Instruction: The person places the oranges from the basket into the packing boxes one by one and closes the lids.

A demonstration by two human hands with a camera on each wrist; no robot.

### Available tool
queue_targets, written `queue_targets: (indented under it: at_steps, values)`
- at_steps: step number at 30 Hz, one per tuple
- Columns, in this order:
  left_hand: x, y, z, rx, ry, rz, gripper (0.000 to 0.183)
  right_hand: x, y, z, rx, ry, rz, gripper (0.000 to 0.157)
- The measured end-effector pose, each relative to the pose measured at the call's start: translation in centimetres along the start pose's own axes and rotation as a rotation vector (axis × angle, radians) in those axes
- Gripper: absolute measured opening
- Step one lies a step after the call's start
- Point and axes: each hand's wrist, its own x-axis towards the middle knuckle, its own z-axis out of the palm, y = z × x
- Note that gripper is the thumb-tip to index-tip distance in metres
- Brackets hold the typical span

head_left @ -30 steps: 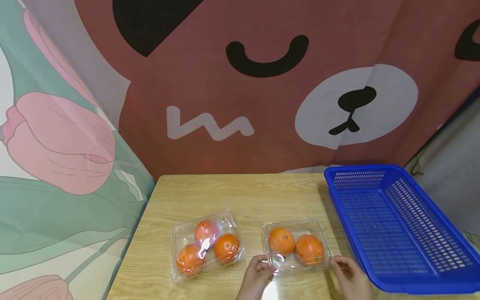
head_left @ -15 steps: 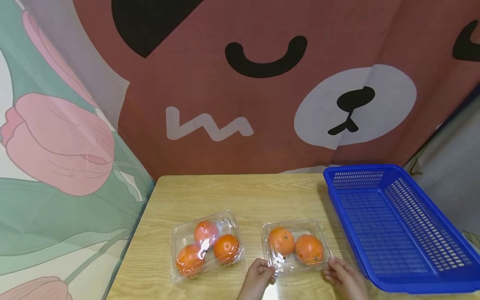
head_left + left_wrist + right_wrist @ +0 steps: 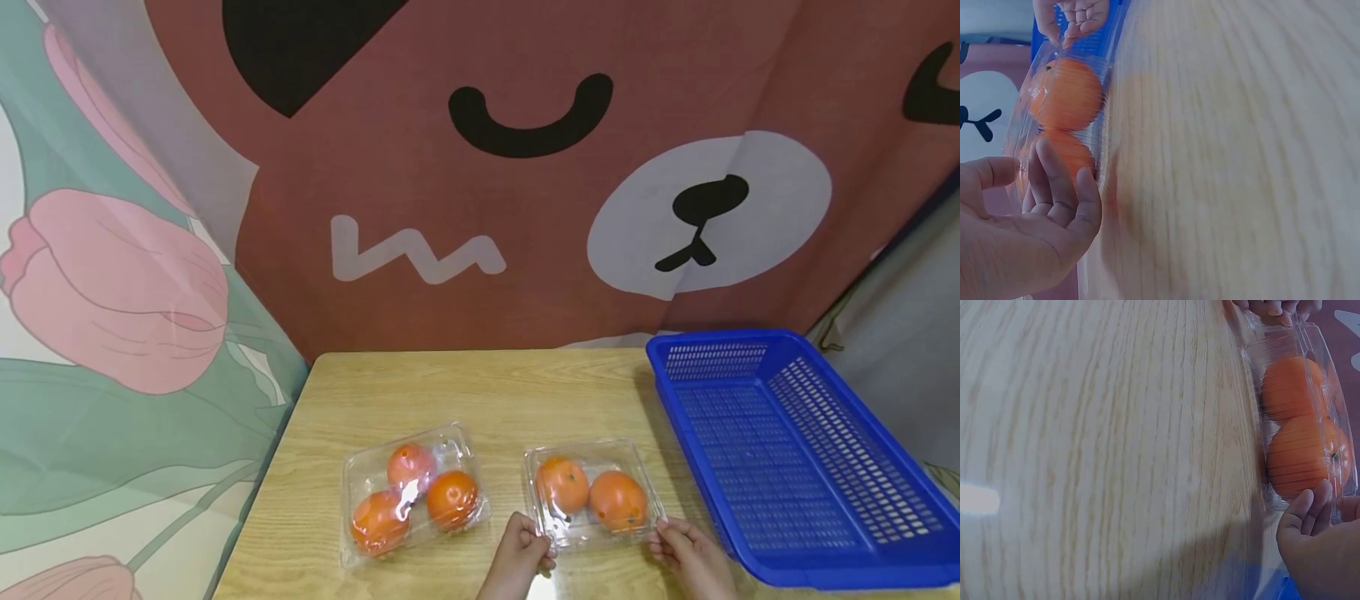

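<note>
A clear plastic clamshell box (image 3: pixel 592 537) stands on the table with two oranges (image 3: pixel 618 500) inside, its lid down over them. At its front left corner my left hand (image 3: pixel 517 557) pinches the rim between thumb and fingers, as the left wrist view also shows with the hand (image 3: pixel 1029 231) close up. My right hand (image 3: pixel 693 557) pinches the rim at the front right corner. Seen from the right wrist, the fingertips of that hand (image 3: pixel 1325 544) lie below the rim, while the thumb is partly cut off by the frame edge.
Left of my hands lies a second clear box (image 3: pixel 465 446) holding three oranges (image 3: pixel 452 500). A blue plastic basket (image 3: pixel 757 483) with slotted walls stands at the right. Behind the wooden table (image 3: pixel 487 379) hangs a cloth (image 3: pixel 405 308) with a bear print.
My right hand's fingers have shifted inward and beneath the box's right corner. The left hand has adjusted slightly at its corner. Both boxes stay in place.
</note>
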Motion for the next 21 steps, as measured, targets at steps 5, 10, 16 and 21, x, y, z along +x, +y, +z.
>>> queue_targets:
  at_steps: [5, 10, 16, 21]
  values:
    - [-0.06, 0.14, -0.03, -0.008, -0.024, 0.015, 0.018, 0.15, 0.2, -0.14, -0.008, 0.001, -0.013, 0.015]
    - [0.07, 0.08, -0.09, 0.02, -0.023, 0.035, 0.019, 0.23, 0.51, -0.19, -0.001, 0.019, -0.037, 0.015]
    - [0.13, -0.02, -0.07, 0.042, -0.009, 0.037, 0.018, 0.28, 0.71, -0.19, 0.004, 0.028, -0.039, 0.015]
    - [0.13, -0.2, -0.14, 0.023, 0.009, 0.032, 0.014, 0.21, 0.62, -0.03, -0.005, 0.032, -0.032, 0.015]
